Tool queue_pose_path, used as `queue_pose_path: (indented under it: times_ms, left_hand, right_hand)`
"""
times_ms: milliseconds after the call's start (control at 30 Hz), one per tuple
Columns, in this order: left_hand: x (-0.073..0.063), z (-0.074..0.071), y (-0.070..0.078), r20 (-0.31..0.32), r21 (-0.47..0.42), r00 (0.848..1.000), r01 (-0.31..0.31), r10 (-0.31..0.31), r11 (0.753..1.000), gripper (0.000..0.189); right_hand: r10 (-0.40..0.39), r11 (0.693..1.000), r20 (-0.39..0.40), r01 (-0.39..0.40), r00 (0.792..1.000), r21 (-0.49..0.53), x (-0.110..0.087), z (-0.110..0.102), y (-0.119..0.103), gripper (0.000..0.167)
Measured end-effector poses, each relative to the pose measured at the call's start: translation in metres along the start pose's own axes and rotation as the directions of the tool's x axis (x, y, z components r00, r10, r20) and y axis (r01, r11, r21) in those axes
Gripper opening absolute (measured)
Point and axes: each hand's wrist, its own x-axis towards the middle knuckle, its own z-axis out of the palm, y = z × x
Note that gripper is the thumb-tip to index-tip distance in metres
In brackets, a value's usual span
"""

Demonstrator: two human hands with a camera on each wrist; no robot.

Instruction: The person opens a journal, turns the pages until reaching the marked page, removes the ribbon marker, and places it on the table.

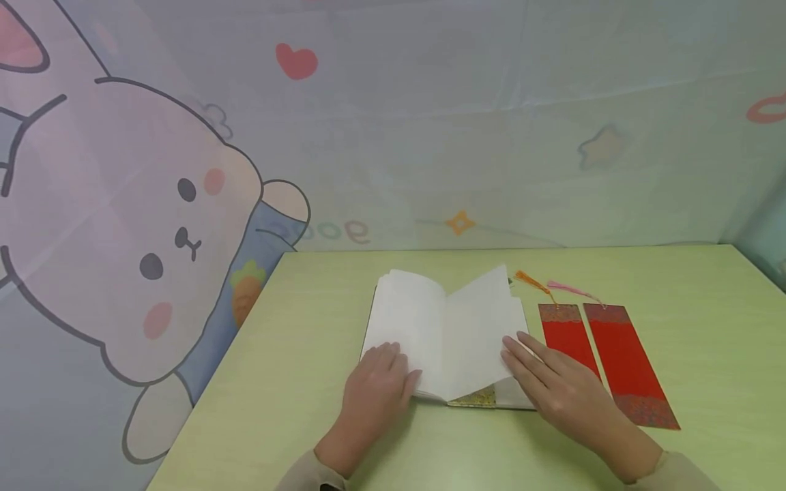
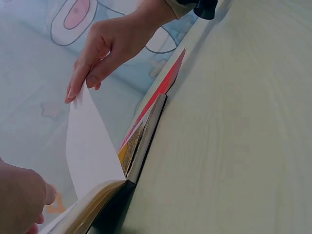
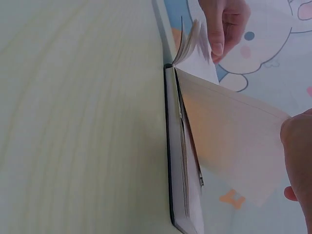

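An open notebook (image 1: 413, 320) with blank white pages lies on the table. My left hand (image 1: 376, 375) rests on its left-hand pages, thumb stretched toward the spine; the right wrist view shows this hand (image 3: 229, 24) from the other side. My right hand (image 1: 568, 395) pinches the outer edge of a raised page (image 1: 482, 327) between thumb and fingers, plain in the left wrist view, where that hand (image 2: 109, 51) is above the book. Under the raised page, a gold patterned piece (image 1: 475, 397) shows near the spine, with its remainder hidden.
Right of the notebook lie two red bookmarks, one (image 1: 568, 334) with an orange tassel (image 1: 533, 281), partly behind my right hand, the other (image 1: 629, 361) with a pink tassel (image 1: 571, 289). A cartoon-printed cloth (image 1: 399, 136) hangs behind the pale green table (image 1: 276, 409).
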Motion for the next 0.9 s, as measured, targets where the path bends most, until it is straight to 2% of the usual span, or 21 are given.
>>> queue_pose_path:
  times_ms: [133, 267, 400, 633, 900]
  left_hand:
    - [0.006, 0.001, 0.007, 0.002, -0.004, 1.0, -0.018, 0.018, 1.0, 0.024]
    - [0.013, 0.001, 0.014, 0.045, -0.028, 0.999, -0.019, 0.02, 0.999, 0.028]
    - [0.018, 0.002, 0.022, 0.083, -0.032, 0.996, -0.024, 0.027, 0.999, 0.038]
    - [0.027, 0.008, 0.038, 0.094, -0.062, 0.993, -0.07, 0.076, 0.996, 0.058]
    - [0.033, 0.015, 0.055, 0.173, -0.077, 0.979, -0.1, 0.112, 0.992, 0.075]
  right_hand:
    - [-0.014, 1.0, -0.033, 0.013, 0.999, -0.006, 0.006, 0.001, 0.0, 0.034]
    - [-0.016, 1.0, -0.053, 0.016, 0.998, 0.004, 0.012, 0.002, 0.0, 0.034]
    - [-0.011, 1.0, -0.061, 0.011, 0.998, 0.01, 0.018, 0.003, -0.001, 0.034]
    - [-0.006, 1.0, -0.057, 0.006, 0.998, 0.002, 0.024, 0.005, -0.003, 0.033]
    - [-0.003, 1.0, -0.077, 0.003, 0.997, 0.003, 0.026, 0.008, -0.003, 0.032]
